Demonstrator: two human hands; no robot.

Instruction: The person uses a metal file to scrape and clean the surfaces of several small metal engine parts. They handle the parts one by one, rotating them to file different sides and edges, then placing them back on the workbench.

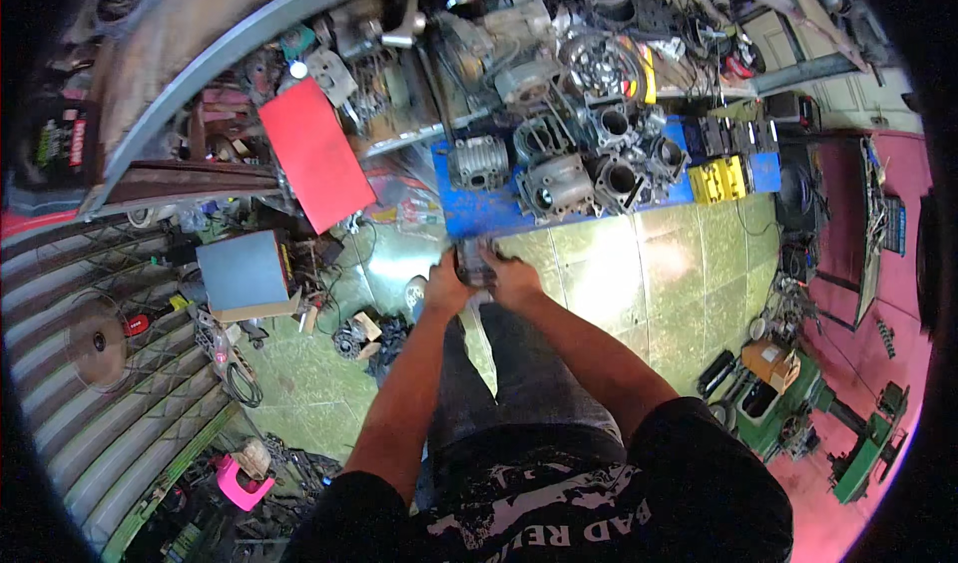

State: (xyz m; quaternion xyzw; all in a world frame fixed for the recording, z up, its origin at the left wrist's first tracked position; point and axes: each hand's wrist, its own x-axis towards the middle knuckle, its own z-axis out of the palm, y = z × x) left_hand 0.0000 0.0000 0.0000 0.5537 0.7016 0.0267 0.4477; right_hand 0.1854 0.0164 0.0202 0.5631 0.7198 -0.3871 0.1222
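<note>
Going left to right, we first pass the grey box (242, 274) on the floor at the left and the red sheet (315, 154) leaning farther off. At the centre, our left hand (445, 288) and right hand (513, 276) are brought together, both wrapped around a small dark metal part (475, 262), held out in front of our legs just near the edge of the blue bench (469, 209). The fingers hide most of the part, so we cannot make out its exact shape.

We judge it to be a rigid piece, dense for its size, and probably oily like the other engine pieces around, so it may slip. We would keep a palm on each side, as now, and grip the body rather than any thin projecting edge. It should not be fragile, though a drop onto the tiled floor (659, 283) could mark it.

Beyond the hands, grey engine cylinders (559, 179) crowd the bench, and farther right sit yellow cases (720, 179) and a green machine (798, 408).
</note>
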